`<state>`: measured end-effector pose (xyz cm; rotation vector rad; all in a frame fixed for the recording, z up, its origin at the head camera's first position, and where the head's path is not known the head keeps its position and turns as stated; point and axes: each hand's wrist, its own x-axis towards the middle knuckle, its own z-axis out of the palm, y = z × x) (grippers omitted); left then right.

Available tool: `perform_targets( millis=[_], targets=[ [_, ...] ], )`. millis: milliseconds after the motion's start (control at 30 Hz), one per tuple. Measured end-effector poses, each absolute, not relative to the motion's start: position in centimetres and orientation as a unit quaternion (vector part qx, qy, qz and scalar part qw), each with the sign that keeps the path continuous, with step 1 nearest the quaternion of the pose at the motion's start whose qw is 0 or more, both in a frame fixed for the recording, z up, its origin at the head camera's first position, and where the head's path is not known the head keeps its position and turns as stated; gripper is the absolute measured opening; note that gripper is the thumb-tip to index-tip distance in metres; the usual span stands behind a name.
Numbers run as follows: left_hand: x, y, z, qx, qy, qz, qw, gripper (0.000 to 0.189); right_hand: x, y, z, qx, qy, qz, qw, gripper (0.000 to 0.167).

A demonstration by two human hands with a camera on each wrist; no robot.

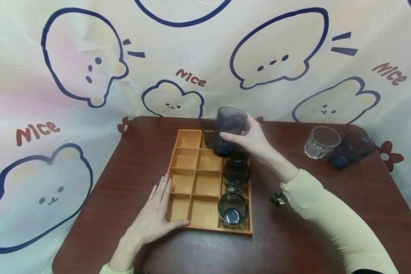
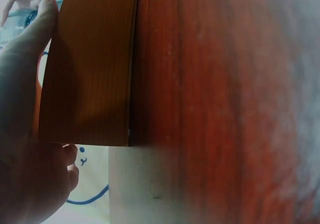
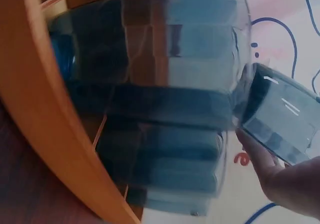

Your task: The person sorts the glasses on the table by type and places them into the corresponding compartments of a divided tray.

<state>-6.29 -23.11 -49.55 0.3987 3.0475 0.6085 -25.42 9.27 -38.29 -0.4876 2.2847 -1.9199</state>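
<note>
Nearest, lower centre-left of the frame: the left hand (image 1: 150,219) lies with straight fingers along the left edge of a shallow light-wood compartment tray (image 1: 203,213), thumb at its near edge. Its grip is spread, pinching nothing. Lower centre: a round smoked-glass cup (image 1: 233,209) and, just beyond, a second smoked-glass cup (image 1: 237,176) occupy the tray's right column. Upper centre: the right hand (image 1: 255,139) has its grip curled round a tall dark smoked-glass tumbler (image 1: 227,133), mouth up, over the tray's far part; contact with neighbouring glassware cannot be determined. Right of the frame, well apart: a clear faceted glass (image 1: 322,142) and a dark tinted glass (image 1: 351,150) on the brown wooden desk (image 1: 277,243). Judgement: brace the tray, hold the tumbler vertical, clear adjoining rims, lower slowly, release only once seated.
</note>
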Motion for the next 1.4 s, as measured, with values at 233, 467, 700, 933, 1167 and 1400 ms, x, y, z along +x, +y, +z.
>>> perform_targets(
  millis=[233, 467, 700, 933, 1167, 1400],
  targets=[
    [-6.4, -23.2, -49.6, 0.124, 0.971, 0.204, 0.013, 0.137, -26.0, 6.9, -39.5, -0.176, 0.786, -0.587, 0.079, 0.084],
    [-6.3, -23.1, -49.5, 0.118, 0.972, 0.201, 0.015, 0.137, -26.0, 5.3, -40.8, -0.226, 0.811, -0.539, 0.044, 0.083],
    [-6.3, -23.1, -49.6, 0.129, 0.973, 0.189, -0.003, 0.138, -25.8, 4.8, -41.9, -0.286, 0.817, -0.501, 0.011, 0.102],
    [-6.4, -23.0, -49.6, 0.131, 0.974, 0.186, -0.007, 0.138, -25.8, 4.5, -42.6, -0.325, 0.853, -0.409, -0.013, 0.099],
    [-6.3, -22.9, -49.5, 0.125, 0.975, 0.185, -0.002, 0.137, -25.2, 4.2, -42.5, -0.349, 0.884, -0.309, -0.040, 0.102],
    [-6.3, -22.9, -49.5, 0.124, 0.975, 0.185, -0.001, 0.137, -25.4, 3.8, -42.7, -0.381, 0.884, -0.253, -0.092, 0.093]
  ],
)
